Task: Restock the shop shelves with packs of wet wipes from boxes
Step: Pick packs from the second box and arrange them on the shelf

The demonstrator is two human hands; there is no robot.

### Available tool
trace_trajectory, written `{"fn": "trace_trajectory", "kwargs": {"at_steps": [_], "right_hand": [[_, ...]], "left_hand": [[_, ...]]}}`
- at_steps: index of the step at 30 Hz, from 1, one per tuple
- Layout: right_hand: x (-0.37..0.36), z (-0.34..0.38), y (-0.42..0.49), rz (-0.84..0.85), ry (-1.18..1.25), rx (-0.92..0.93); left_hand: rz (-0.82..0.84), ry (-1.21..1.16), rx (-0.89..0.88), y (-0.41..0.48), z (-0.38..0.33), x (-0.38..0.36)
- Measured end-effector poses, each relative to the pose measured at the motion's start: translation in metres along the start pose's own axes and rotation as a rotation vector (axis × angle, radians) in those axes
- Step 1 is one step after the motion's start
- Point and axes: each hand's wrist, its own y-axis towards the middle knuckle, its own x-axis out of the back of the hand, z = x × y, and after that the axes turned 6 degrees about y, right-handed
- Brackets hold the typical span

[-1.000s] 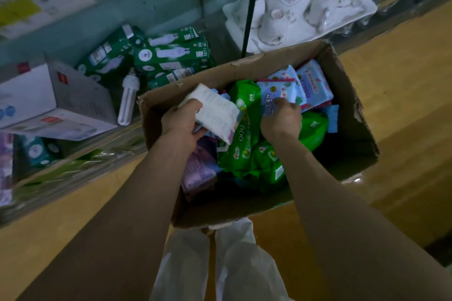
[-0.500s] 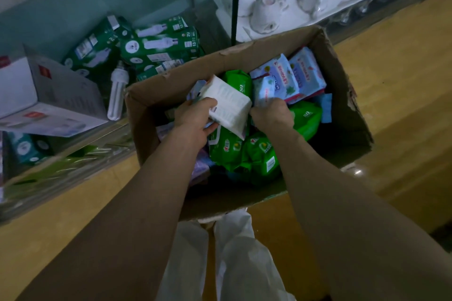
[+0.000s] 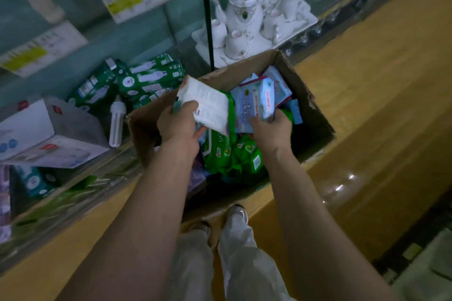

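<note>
An open cardboard box (image 3: pixel 308 102) stands on the yellow floor against the shelf, filled with green wipe packs (image 3: pixel 220 151) and light blue ones. My left hand (image 3: pixel 178 124) grips a white pack (image 3: pixel 208 105) with its printed back facing me, raised over the box's left side. My right hand (image 3: pixel 271 129) holds a light blue pack (image 3: pixel 254 102) lifted above the green ones. More blue packs (image 3: pixel 278 83) stand at the box's far end.
A glass shelf to the left holds green bulb boxes (image 3: pixel 146 80), a loose bulb (image 3: pixel 116 122) and a white carton (image 3: pixel 46 132). A white tea set (image 3: pixel 252 22) sits behind the box beside a dark upright post (image 3: pixel 208 19). My legs and shoes (image 3: pixel 234 212) stand below the box.
Both hands have risen out of the box. The right hand has pulled a light blue pack up from among the others, and the left has lifted the white pack higher.
</note>
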Motion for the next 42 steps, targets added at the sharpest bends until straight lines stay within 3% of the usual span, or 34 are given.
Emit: {"fn": "trace_trajectory", "kwargs": {"at_steps": [3,8,21,29,42], "right_hand": [[0.008,0.008,-0.034,-0.074,0.083,0.054],[0.017,0.030,-0.089,-0.178,0.238,0.134],[0.126,0.045,-0.205,-0.553,0.671,0.244],[0.236,0.018,-0.271,-0.834,0.842,0.309],[0.443,-0.078,-0.421,-1.179,0.987,0.369]], "left_hand": [[-0.009,-0.036,-0.014,-0.021,0.001,0.007],[0.120,-0.028,-0.055,-0.067,-0.010,0.015],[0.607,0.151,-0.031,-0.194,0.010,-0.014],[0.894,0.330,0.010,-0.305,0.079,-0.054],[1.281,0.588,0.233,-0.536,0.259,-0.067]]}}
